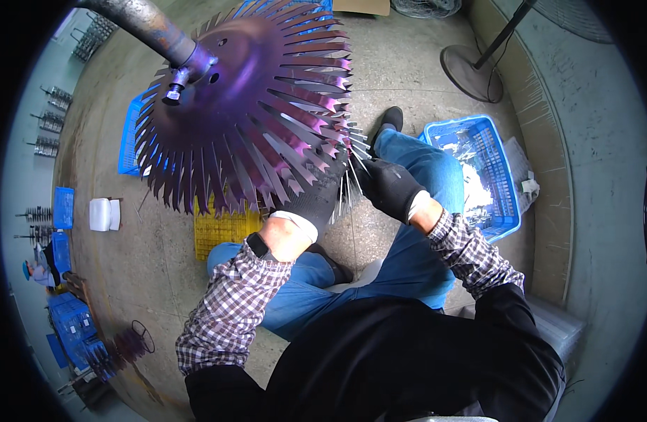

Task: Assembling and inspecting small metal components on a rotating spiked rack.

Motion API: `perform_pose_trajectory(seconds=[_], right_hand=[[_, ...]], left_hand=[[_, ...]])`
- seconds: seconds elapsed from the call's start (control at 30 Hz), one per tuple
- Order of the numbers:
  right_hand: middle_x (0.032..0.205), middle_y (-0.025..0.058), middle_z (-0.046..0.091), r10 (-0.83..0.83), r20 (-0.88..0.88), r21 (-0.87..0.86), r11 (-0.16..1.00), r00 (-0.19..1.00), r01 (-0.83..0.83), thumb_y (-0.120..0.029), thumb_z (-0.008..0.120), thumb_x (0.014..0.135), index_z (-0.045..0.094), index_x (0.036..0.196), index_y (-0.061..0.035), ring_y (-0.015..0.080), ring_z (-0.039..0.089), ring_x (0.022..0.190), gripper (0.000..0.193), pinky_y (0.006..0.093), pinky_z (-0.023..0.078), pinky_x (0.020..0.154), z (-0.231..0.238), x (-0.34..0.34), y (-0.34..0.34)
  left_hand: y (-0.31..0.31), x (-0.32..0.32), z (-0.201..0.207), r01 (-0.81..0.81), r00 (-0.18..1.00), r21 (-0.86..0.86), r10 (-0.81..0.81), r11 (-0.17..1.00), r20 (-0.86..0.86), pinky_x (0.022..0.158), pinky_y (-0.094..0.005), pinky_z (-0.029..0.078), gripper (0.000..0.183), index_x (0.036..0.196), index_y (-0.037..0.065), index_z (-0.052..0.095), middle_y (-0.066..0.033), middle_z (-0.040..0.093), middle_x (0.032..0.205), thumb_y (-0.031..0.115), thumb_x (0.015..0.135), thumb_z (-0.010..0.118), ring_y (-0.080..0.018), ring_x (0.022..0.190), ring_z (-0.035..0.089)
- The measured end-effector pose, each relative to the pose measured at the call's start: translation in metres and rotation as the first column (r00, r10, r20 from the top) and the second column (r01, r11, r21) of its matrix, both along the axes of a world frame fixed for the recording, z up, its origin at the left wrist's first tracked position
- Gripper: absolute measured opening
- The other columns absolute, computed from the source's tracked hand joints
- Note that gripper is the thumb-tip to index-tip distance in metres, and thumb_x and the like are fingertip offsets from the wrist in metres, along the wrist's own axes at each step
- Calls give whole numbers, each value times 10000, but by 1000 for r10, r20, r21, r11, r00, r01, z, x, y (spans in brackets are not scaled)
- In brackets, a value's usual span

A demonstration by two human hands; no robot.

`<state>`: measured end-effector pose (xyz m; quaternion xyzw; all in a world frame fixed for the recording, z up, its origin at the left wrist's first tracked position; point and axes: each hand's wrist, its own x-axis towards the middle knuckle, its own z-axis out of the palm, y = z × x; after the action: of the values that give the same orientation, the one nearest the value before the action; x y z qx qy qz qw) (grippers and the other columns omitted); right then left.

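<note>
The domed purple disc [242, 105], its metallic sheen running to violet and pink, sits on a rust-marked shaft [144, 24] before the person, its rim cut into long, notch-tipped teeth. The gloved right hand [390, 188] bunches its fingers beside thin silvery rods [348, 186], the left hand [322, 190] partly behind the teeth; I cannot tell whether either pinches.

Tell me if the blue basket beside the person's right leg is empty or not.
Not empty: shiny pale pieces lie inside the blue basket, visible through its open top. Exactly how full, I cannot tell.
</note>
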<state>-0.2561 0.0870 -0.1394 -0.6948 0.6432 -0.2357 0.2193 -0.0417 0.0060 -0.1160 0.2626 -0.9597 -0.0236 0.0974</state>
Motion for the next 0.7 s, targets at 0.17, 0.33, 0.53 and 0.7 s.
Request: perform_pose_trajectory(seconds=[0.17,0.33,0.53,0.7], right_hand=[[928,231,730,98,-58,26,995,994,-96,-164,655,982,658,1122,9,415,676,741,223,466,554,690,-6,-10,-11],[963,231,748,237,-29,72,969,971,-235,-188,655,977,639,1268,7,380,707,761,351,446,568,692,2,-28,-8],[1050,126,771,-107,300,252,967,948,29,-293,593,1099,585,1512,-41,168,687,748,484,299,560,664,40,-69,-7],[1140,103,794,-181,648,168,981,740,92,-395,616,1100,639,1458,-25,120,694,737,516,228,531,628,28,-55,-62]], left_hand=[[-4,-4,0,14,996,9,-14,1000,-91,1044,-455,534,626,1559,59,506,-248,519,1554,-15,937,520,-406,1220,653],[3,16,19,127,963,58,-109,990,-246,915,-420,588,559,1498,35,564,-221,560,1531,-34,944,588,-348,1068,722],[13,94,13,-389,868,317,460,865,-189,798,-431,603,472,1474,-12,588,-210,691,1318,122,1024,629,-337,1033,758],[-51,106,-14,186,901,-859,265,477,342,753,-433,619,463,1478,-5,587,-229,705,1262,131,1037,626,-364,986,762]])
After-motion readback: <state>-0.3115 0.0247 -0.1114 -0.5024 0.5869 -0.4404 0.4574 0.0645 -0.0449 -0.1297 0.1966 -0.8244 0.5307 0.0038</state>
